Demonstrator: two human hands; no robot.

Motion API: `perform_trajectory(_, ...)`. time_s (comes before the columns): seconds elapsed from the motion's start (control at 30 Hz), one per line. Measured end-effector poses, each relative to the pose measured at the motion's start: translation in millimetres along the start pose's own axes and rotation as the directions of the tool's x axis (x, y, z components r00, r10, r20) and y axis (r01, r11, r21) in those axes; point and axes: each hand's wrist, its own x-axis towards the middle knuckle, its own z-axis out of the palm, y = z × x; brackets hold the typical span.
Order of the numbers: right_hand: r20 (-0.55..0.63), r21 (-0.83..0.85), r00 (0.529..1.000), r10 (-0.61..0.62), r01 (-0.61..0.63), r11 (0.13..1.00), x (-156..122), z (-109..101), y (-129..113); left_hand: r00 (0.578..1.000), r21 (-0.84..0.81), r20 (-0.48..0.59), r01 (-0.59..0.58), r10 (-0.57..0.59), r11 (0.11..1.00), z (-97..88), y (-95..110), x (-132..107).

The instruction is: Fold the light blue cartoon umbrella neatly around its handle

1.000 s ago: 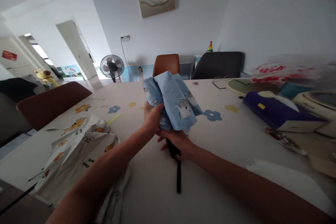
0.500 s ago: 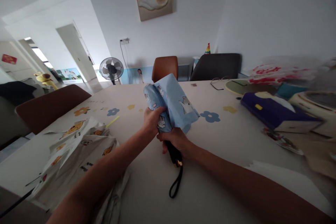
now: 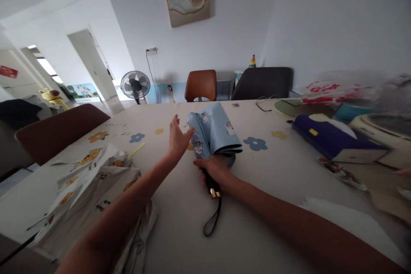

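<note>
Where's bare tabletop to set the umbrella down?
Between the umbrella and the purple box, over flower prints; nearer, between the printed cloth and the right forearm. Crowded: right side, with box, plastic bag and white sheet; the left, under that cloth.

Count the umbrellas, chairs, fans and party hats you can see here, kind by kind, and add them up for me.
Umbrella: 1, in the right hand
Chairs: 3 (dark brown chair, orange-brown chair, dark grey chair)
Fan: 1
Party hat: 1
Total: 6
</note>
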Motion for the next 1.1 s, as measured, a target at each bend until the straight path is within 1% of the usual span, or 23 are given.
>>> perform_trajectory(0.03,0.001,-0.021,1.0,-0.003,0.003,1.0,0,1,1,0.985,0.098,0.051,-0.169,0.165,0.981,-3.3,3,1)
perform_trajectory(0.07,0.006,-0.048,1.0,-0.018,0.019,0.999,0,2,1,0.942,0.173,0.145,-0.326,0.303,0.93,-6.6,8,1)
perform_trajectory(0.1,0.015,-0.082,0.999,-0.045,0.046,0.996,1,3,2,0.88,0.228,0.253,-0.458,0.402,0.859,-9.9,13,-1)
perform_trajectory(0.13,0.026,-0.12,0.997,-0.077,0.079,0.99,1,4,2,0.814,0.274,0.346,-0.563,0.466,0.78,-13.1,19,-3)
perform_trajectory(0.17,0.04,-0.16,0.994,-0.106,0.111,0.981,1,5,3,0.753,0.314,0.418,-0.644,0.508,0.698,-16.3,25,-6)
perform_trajectory(0.2,0.051,-0.2,0.991,-0.125,0.133,0.971,1,6,3,0.703,0.351,0.472,-0.703,0.531,0.618,-19.4,31,-8)
perform_trajectory(0.23,0.057,-0.239,0.989,-0.133,0.143,0.96,0,8,3,0.667,0.386,0.511,-0.741,0.541,0.549,-22.5,36,-10)
perform_trajectory(0.3,0.05,-0.322,0.992,-0.113,0.123,0.939,-1,10,1,0.621,0.435,0.572,-0.784,0.536,0.443,-28.2,42,-12)
perform_trajectory(0.37,0.036,-0.394,0.993,-0.111,0.116,0.912,-4,12,-1,0.58,0.445,0.636,-0.815,0.509,0.372,-32.9,44,-10)
perform_trajectory(0.43,0.037,-0.436,0.989,-0.141,0.143,0.888,-6,14,-4,0.544,0.433,0.687,-0.839,0.482,0.33,-36.1,44,-8)
perform_trajectory(0.5,0.052,-0.446,0.984,-0.172,0.177,0.877,-8,15,-5,0.533,0.427,0.707,-0.846,0.465,0.32,-38.4,46,-6)
perform_trajectory(0.6,0.05,-0.449,0.983,-0.179,0.182,0.875,-10,15,-5,0.539,0.419,0.71,-0.84,0.452,0.344,-45.0,53,-5)
perform_trajectory(0.63,0.043,-0.451,0.983,-0.181,0.181,0.874,-10,15,-5,0.533,0.405,0.72,-0.842,0.443,0.355,-49.0,57,-5)
perform_trajectory(0.7,0.036,-0.457,0.982,-0.184,0.18,0.871,-12,15,-6,0.501,0.356,0.763,-0.853,0.41,0.381,-59.8,66,-5)
perform_trajectory(0.8,0.049,-0.449,0.979,-0.199,0.2,0.871,-13,16,-6,0.426,0.258,0.835,-0.863,0.349,0.435,-75.3,82,-10)
perform_trajectory(0.83,0.054,-0.443,0.976,-0.211,0.212,0.871,-13,17,-6,0.415,0.239,0.841,-0.861,0.347,0.449,-77.4,86,-13)
perform_trajectory(0.87,0.059,-0.436,0.972,-0.228,0.231,0.87,-13,17,-5,0.421,0.238,0.834,-0.858,0.357,0.455,-77.2,89,-17)
perform_trajectory(0.93,0.071,-0.432,0.962,-0.264,0.268,0.861,-11,17,-4,0.464,0.283,0.788,-0.856,0.404,0.432,-69.9,89,-26)
perform_trajectory(0.97,0.076,-0.439,0.958,-0.275,0.28,0.854,-11,17,-3,0.486,0.318,0.763,-0.857,0.427,0.406,-63.7,87,-31)
perform_trajectory(1.03,0.075,-0.449,0.957,-0.279,0.282,0.848,-10,17,-3,0.512,0.386,0.734,-0.855,0.446,0.346,-49.8,80,-39)
perform_trajectory(1.1,0.067,-0.455,0.967,-0.244,0.247,0.856,-10,17,-3,0.544,0.456,0.706,-0.839,0.454,0.297,-38.6,74,-43)
